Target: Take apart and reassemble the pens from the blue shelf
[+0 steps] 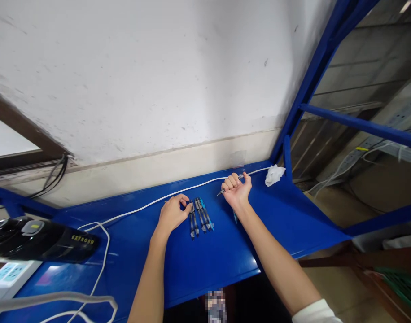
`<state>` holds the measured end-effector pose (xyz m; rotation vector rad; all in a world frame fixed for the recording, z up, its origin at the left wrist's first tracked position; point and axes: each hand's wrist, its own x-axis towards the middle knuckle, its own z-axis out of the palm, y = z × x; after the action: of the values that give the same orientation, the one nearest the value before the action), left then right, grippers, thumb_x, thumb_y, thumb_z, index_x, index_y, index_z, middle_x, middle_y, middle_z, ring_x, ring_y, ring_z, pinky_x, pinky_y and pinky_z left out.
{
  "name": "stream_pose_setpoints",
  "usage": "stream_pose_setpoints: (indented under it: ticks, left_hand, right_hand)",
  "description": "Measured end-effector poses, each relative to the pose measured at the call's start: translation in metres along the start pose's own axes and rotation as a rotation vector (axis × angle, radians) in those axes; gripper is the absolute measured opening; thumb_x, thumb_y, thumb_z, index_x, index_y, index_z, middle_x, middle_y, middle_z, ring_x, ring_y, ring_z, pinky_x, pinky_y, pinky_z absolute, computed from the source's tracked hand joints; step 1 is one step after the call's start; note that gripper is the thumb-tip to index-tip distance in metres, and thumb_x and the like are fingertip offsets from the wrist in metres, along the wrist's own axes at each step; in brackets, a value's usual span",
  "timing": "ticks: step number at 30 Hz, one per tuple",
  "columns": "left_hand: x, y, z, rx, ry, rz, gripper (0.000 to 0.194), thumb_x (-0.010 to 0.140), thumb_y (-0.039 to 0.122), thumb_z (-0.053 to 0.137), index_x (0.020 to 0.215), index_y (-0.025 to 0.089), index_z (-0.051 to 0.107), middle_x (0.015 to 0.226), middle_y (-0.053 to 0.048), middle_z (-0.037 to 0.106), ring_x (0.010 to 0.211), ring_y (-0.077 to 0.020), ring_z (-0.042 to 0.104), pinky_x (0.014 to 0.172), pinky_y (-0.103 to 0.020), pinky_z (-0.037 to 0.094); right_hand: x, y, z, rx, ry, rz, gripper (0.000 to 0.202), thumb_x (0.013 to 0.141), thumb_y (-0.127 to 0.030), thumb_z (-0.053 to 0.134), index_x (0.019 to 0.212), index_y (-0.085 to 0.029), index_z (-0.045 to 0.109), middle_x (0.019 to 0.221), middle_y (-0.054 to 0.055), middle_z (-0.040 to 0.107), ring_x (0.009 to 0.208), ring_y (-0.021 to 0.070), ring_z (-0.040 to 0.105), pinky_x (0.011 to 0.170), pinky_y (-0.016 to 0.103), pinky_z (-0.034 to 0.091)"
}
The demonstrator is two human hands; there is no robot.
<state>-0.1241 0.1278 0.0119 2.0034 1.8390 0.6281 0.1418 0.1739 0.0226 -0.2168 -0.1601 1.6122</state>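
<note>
Several click pens (199,215) lie side by side in a row on the blue tabletop (205,264), dark with clear tips; the rightmost has a light-blue clip and tip. Just left of them is my left hand (173,213), fingers curved with a gap between thumb and index finger, the thumb beside the leftmost pen. My right hand (237,190), palm turned up, has its fingers curled around a slim pen (220,193); a pointed end sticks out on the left. A teal item (235,217), mostly hidden, lies under my right wrist.
A white cable (151,202) runs along the back of the table. Crumpled white tissue (274,174) lies at the right. On the left are a black bottle (57,240) and a white power strip (15,276). Blue frame posts (306,94) rise at the right.
</note>
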Motion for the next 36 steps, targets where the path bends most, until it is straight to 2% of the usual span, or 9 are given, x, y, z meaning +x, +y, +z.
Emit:
stream_pose_setpoints:
  ticks: [4, 9, 14, 19, 22, 25, 28, 32, 36]
  left_hand:
    - [-0.001, -0.001, 0.002, -0.006, 0.007, 0.027, 0.019, 0.083, 0.030, 0.071, 0.102, 0.032, 0.072, 0.095, -0.001, 0.077, 0.094, -0.0263, 0.068, 0.075, -0.034, 0.042]
    - [-0.001, 0.001, 0.003, -0.050, 0.016, 0.051, 0.020, 0.078, 0.027, 0.074, 0.098, 0.032, 0.072, 0.090, -0.001, 0.076, 0.092, -0.0270, 0.067, 0.075, -0.033, 0.041]
    - [-0.003, 0.005, 0.002, -0.149, 0.016, 0.024, 0.025, 0.073, 0.024, 0.076, 0.097, 0.033, 0.074, 0.079, 0.002, 0.074, 0.082, -0.0248, 0.065, 0.069, -0.032, 0.037]
    - [0.000, 0.000, 0.005, -0.355, 0.054, -0.034, 0.023, 0.070, 0.022, 0.076, 0.092, 0.030, 0.077, 0.076, 0.002, 0.074, 0.070, -0.0209, 0.062, 0.065, -0.030, 0.036]
    - [0.002, 0.000, 0.003, -0.562, 0.065, -0.041, 0.020, 0.069, 0.022, 0.077, 0.089, 0.025, 0.080, 0.072, 0.002, 0.071, 0.064, -0.0183, 0.060, 0.064, -0.030, 0.039]
    - [0.003, 0.006, -0.003, -0.823, 0.057, -0.018, 0.017, 0.074, 0.026, 0.078, 0.089, 0.021, 0.082, 0.072, -0.001, 0.070, 0.064, -0.0173, 0.061, 0.065, -0.030, 0.043]
    - [0.001, 0.015, -0.012, -1.112, 0.061, 0.016, 0.022, 0.080, 0.033, 0.076, 0.096, 0.019, 0.082, 0.079, -0.003, 0.072, 0.068, -0.0173, 0.063, 0.069, -0.031, 0.050]
    - [-0.001, 0.024, -0.016, -1.437, 0.109, 0.023, 0.021, 0.080, 0.034, 0.077, 0.095, 0.020, 0.078, 0.089, -0.005, 0.073, 0.074, -0.0165, 0.067, 0.075, -0.031, 0.056]
    - [0.001, 0.026, -0.013, -1.623, 0.135, -0.019, 0.018, 0.077, 0.028, 0.081, 0.092, 0.021, 0.076, 0.091, -0.004, 0.075, 0.078, -0.0148, 0.070, 0.080, -0.029, 0.059]
  right_hand:
    - [-0.002, 0.002, 0.002, -0.121, 0.030, -0.054, 0.055, 0.096, -0.058, 0.052, 0.061, -0.027, 0.023, 0.048, -0.008, 0.020, 0.045, 0.0130, 0.011, 0.039, 0.028, 0.027]
    - [-0.004, 0.003, 0.011, -0.277, -0.001, -0.092, 0.059, 0.095, -0.071, 0.055, 0.063, -0.027, 0.034, 0.057, -0.008, 0.022, 0.047, 0.0139, 0.021, 0.044, 0.029, 0.037]
    - [-0.008, -0.002, 0.019, -0.305, -0.041, -0.122, 0.052, 0.097, -0.067, 0.053, 0.066, -0.027, 0.039, 0.060, -0.007, 0.027, 0.051, 0.0160, 0.031, 0.052, 0.033, 0.046]
    - [-0.023, -0.030, 0.013, -0.330, -0.044, -0.143, 0.039, 0.097, -0.049, 0.064, 0.071, -0.026, 0.045, 0.071, -0.002, 0.049, 0.066, 0.0183, 0.053, 0.078, 0.040, 0.056]
    - [-0.042, -0.058, -0.005, -0.471, 0.004, -0.169, 0.033, 0.096, -0.056, 0.069, 0.084, -0.028, 0.058, 0.084, 0.000, 0.062, 0.077, 0.0204, 0.062, 0.080, 0.041, 0.057]
    - [-0.067, -0.087, -0.028, -0.735, 0.064, -0.307, 0.039, 0.095, -0.070, 0.067, 0.093, -0.030, 0.065, 0.070, -0.004, 0.053, 0.065, 0.0198, 0.058, 0.073, 0.038, 0.055]
    - [-0.089, -0.109, -0.050, -1.194, 0.099, -0.474, 0.040, 0.098, -0.066, 0.065, 0.109, -0.029, 0.074, 0.085, 0.003, 0.067, 0.079, 0.0242, 0.067, 0.080, 0.041, 0.056]
    - [-0.105, -0.115, -0.069, -1.922, -0.113, -0.565, 0.044, 0.106, -0.055, 0.055, 0.139, -0.029, 0.069, 0.130, 0.012, 0.071, 0.122, 0.0343, 0.066, 0.105, 0.051, 0.051]
    - [-0.111, -0.103, -0.072, -2.334, -0.276, -0.559, 0.050, 0.110, -0.051, 0.047, 0.155, -0.034, 0.056, 0.138, 0.013, 0.067, 0.126, 0.0366, 0.062, 0.103, 0.055, 0.052]
